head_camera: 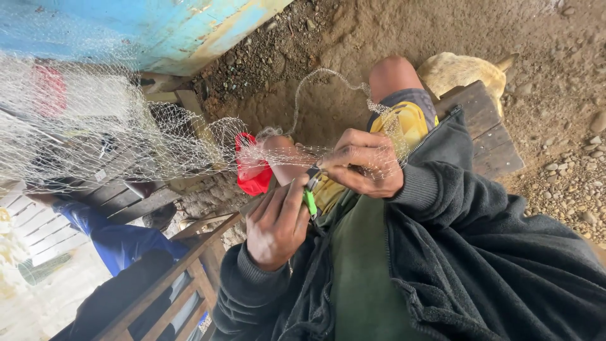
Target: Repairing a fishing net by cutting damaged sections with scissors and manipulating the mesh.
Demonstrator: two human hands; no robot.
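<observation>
A fine pale fishing net spreads from the upper left of the frame toward the centre, where both hands meet; it hangs stretched, which keeps the mesh open and easy to work on. The left hand, just below centre, has its fingers curled shut around a small green tool; only a short green stretch of it shows past the fingertips, so its exact kind is hard to tell. The right hand, just right of centre, closes thumb and fingers in a pinch on a bit of net, seemingly to hold that strand taut against the tool's tip; the two hands are almost touching. A red sandal on a raised foot sits just left of the hands, with netting drawn close by it, perhaps to hold tension, though whether the mesh hooks on the foot cannot be told. The person wears a dark fleece jacket and yellow shorts, and sits on a wooden bench over sandy ground; a tan dog lies at the upper right; another person in blue clothing is at the lower left.
</observation>
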